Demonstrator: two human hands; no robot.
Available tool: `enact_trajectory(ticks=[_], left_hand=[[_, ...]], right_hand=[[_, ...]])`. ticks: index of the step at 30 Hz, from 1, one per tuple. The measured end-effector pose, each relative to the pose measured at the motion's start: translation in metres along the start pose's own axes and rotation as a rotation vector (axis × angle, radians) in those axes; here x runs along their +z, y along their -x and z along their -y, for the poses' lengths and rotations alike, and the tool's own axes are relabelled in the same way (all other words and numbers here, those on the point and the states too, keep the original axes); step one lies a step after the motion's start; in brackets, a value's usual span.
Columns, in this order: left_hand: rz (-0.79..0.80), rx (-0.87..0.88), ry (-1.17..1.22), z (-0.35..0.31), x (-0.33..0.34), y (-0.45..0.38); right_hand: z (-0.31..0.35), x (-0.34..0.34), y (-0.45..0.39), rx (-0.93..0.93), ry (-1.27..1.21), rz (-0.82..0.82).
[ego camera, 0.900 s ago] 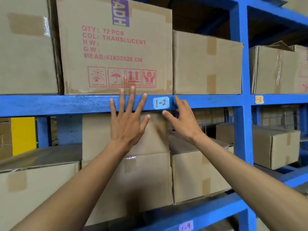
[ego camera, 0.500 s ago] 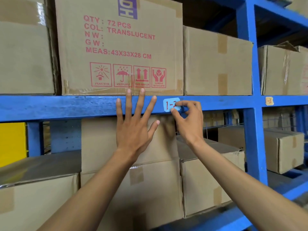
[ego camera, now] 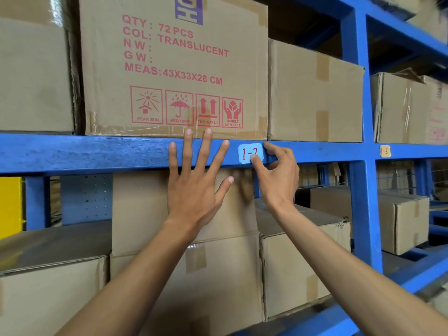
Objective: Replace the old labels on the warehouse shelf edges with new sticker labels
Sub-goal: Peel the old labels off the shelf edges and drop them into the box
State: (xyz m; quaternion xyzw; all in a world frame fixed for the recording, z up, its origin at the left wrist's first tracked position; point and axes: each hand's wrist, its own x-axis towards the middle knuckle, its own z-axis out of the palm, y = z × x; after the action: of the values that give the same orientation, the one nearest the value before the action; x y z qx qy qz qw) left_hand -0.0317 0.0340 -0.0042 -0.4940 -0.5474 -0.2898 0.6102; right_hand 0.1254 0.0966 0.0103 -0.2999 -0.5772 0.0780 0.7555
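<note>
A pale blue label marked "1-2" sits on the blue shelf edge at center frame, pinched at its right side by the right hand. The left hand presses flat, fingers spread, against the beam just left of it, below a printed carton.

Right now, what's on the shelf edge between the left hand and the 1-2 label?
Nothing: in the head view only bare blue shelf edge separates the left hand, fingers spread on the beam, from the 1-2 label.
</note>
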Motion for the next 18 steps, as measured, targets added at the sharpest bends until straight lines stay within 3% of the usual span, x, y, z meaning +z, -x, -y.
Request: enact_trajectory(ticks=[6,11,18], left_hand=[[-0.009,0.001,-0.007,0.000,0.000,0.000],[-0.012,0.009,-0.008,0.002,0.001,0.000],[-0.013,0.015,-0.022,0.002,0.001,-0.001]], right_hand=[[0.001,-0.001,-0.001,-0.039,-0.025,0.017],[-0.007,-0.011,-0.002,-0.214,0.029,0.154],[-0.008,-0.013,-0.011,-0.333,0.119,0.163]])
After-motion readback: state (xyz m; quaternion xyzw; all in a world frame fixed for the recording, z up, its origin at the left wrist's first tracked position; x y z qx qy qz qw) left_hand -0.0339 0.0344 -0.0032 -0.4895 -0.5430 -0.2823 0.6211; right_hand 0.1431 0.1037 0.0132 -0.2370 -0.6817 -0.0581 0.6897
